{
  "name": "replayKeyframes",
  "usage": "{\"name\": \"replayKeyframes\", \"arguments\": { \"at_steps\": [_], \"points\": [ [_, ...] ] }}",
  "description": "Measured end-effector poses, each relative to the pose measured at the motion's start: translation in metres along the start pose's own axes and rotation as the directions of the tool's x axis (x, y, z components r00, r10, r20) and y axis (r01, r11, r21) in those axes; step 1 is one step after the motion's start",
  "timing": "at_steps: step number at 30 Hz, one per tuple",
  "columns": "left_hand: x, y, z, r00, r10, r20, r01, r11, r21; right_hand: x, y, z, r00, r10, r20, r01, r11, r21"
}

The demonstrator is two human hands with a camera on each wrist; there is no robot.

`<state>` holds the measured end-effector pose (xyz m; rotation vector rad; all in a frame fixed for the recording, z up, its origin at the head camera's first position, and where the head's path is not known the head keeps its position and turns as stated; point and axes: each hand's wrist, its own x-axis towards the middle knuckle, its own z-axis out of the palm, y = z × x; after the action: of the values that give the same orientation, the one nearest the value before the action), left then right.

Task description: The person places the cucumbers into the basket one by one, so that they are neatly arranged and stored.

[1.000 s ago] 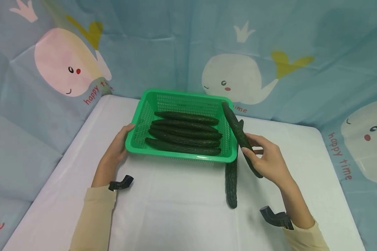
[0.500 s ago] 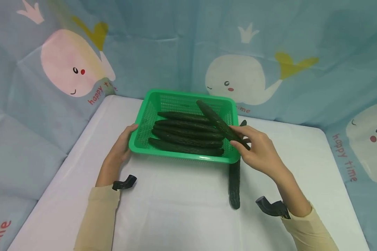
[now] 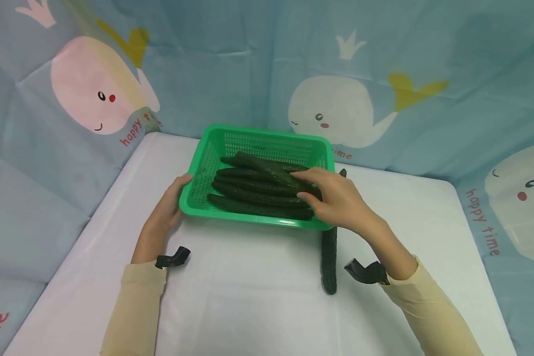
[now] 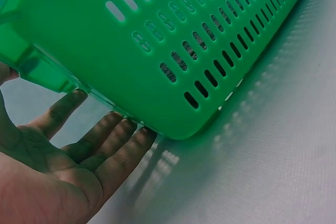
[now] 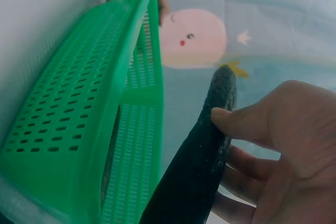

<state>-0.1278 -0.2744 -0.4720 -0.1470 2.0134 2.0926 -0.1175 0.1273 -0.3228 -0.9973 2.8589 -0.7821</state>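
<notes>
A green plastic basket [image 3: 258, 220] stands on the table with several dark green cucumbers [image 3: 253, 204] lying side by side in it. My right hand [image 3: 338, 200] is over the basket's right side and pinches another cucumber [image 3: 267, 167] near one end, thumb against fingers, as the right wrist view shows. That cucumber slants across the ones in the basket; whether it touches them I cannot tell. My left hand [image 3: 166, 205] holds the basket's left end, with the thumb at the rim and fingertips [image 4: 144, 136] against the outer wall.
One more cucumber [image 3: 329, 262] lies on the white tablecloth [image 3: 258, 306], partly hidden behind the basket's right end. A blue printed curtain [image 3: 231, 74] hangs behind the table and along its sides. Each wrist wears a small black camera [image 3: 367, 272].
My right hand has carried the cucumber leftwards from outside the basket's right rim and lowered it over the cucumbers inside. My left hand stays at the basket's left end.
</notes>
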Motion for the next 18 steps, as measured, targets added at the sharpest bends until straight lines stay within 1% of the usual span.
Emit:
{"name": "replayKeyframes", "arguments": {
  "at_steps": [3, 10, 13, 18],
  "points": [
    [0.0, 0.001, 0.0, 1.0, -0.017, 0.0, 0.017, 1.0, -0.006, 0.005, -0.003, 0.001, 0.999, -0.013, 0.032, 0.013, 1.0, 0.0],
    [0.0, 0.003, -0.001, 1.0, -0.007, -0.004, 0.006, 0.999, -0.036, 0.017, -0.009, 0.009, 0.994, -0.077, 0.076, 0.079, 0.997, -0.018],
    [-0.001, 0.004, 0.0, 1.0, -0.023, 0.002, 0.023, 0.999, -0.043, 0.019, -0.01, 0.013, 0.992, -0.085, 0.094, 0.088, 0.996, -0.025],
    [-0.002, 0.003, 0.0, 0.999, -0.046, 0.003, 0.046, 0.999, -0.011, 0.022, -0.013, 0.021, 0.989, -0.086, 0.122, 0.09, 0.995, -0.03]
  ]
}}
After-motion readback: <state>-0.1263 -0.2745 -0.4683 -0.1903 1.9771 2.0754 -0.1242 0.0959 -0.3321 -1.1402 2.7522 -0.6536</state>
